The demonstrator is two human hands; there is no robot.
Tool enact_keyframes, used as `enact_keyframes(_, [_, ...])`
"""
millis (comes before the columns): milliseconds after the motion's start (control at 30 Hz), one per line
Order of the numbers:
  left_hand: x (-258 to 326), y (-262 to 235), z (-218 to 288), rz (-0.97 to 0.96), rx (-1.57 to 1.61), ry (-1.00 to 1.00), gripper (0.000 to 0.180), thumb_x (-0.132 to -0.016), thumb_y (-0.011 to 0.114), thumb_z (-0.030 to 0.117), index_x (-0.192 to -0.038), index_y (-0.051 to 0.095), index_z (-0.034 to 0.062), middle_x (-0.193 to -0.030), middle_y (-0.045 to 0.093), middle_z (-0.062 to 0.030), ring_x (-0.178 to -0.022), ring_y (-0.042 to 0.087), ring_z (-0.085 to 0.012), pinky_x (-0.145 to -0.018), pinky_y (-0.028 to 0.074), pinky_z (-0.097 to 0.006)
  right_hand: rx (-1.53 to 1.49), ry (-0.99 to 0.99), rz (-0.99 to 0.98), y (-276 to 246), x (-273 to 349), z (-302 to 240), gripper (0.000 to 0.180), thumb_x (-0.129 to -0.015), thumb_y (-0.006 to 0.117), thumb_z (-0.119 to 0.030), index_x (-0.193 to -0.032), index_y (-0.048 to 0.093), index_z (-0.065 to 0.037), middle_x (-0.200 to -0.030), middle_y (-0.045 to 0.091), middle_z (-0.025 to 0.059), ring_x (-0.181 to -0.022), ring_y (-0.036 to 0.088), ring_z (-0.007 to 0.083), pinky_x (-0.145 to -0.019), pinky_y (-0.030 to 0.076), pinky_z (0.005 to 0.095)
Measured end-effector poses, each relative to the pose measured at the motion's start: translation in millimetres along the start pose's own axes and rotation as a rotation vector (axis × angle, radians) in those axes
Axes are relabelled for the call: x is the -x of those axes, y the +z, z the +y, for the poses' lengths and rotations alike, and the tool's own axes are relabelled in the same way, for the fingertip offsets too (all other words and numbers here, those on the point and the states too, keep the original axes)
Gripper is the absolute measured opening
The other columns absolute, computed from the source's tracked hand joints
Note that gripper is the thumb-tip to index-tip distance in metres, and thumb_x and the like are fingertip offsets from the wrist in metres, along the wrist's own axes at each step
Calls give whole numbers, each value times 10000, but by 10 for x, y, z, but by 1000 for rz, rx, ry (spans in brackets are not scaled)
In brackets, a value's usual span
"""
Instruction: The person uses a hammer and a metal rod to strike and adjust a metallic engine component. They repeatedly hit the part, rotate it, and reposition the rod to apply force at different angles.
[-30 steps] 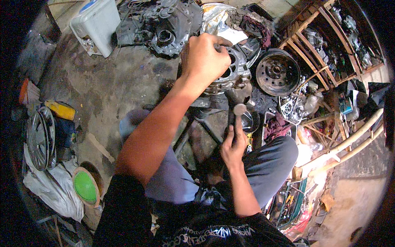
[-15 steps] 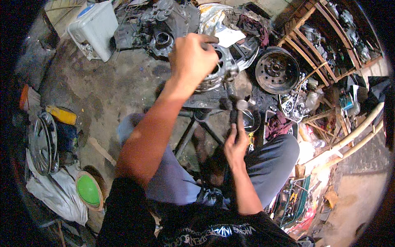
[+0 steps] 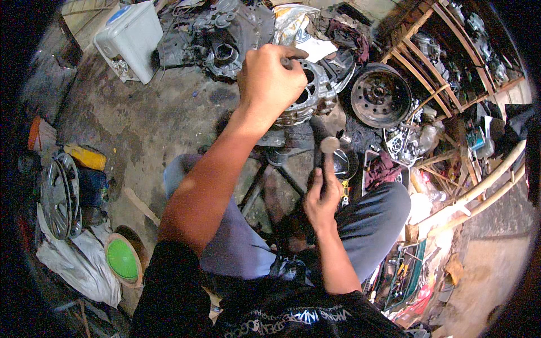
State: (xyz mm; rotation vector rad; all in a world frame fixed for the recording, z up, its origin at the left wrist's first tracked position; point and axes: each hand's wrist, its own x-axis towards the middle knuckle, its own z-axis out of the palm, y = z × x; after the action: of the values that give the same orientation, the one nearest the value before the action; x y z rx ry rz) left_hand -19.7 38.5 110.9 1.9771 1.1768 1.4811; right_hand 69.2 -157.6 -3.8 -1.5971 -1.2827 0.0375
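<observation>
My left hand (image 3: 271,79) is closed over the left side of a grey metal engine casing (image 3: 321,93) with round openings. A dark, round-ended piece shows at its fingers, too small to name, and the hand hides part of the casing. The casing rests on a dark stand (image 3: 296,135) between my knees. My right hand (image 3: 324,197) is wrapped round the handle of a hammer (image 3: 330,145), index finger stretched along it. The hammer's round face points up, just in front of the casing on the right.
Behind the casing lie a greasy engine block (image 3: 225,50) and rags (image 3: 346,34). A steel wheel rim (image 3: 381,96) and a wooden rack (image 3: 439,62) of parts stand right. A white container (image 3: 129,42) is far left; wheel covers (image 3: 59,197) lie near left.
My left hand has moved slightly to the right, and the casing has shifted a little the same way. The hammer and my right hand have barely moved.
</observation>
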Motion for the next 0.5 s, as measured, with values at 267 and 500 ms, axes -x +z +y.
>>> enact_keyframes(267, [-3, 20, -22, -28, 14, -42, 238, -739, 583, 81, -884, 769, 110, -868, 704, -183, -838, 697, -324, -794, 542, -356, 144, -121, 35, 35, 33, 40, 346, -893, 548, 5, -1234, 552, 63, -941, 676, 233, -839, 675, 344, -793, 523, 389])
enact_keyframes(500, [-54, -65, -145, 34, -94, -93, 256, -745, 572, 71, -891, 773, 133, -823, 707, -177, -772, 706, -305, -742, 543, -344, 31, 77, -26, -46, 48, 77, 417, -923, 486, 34, -1340, 486, 51, -1087, 661, 251, -937, 671, 213, -821, 502, 330])
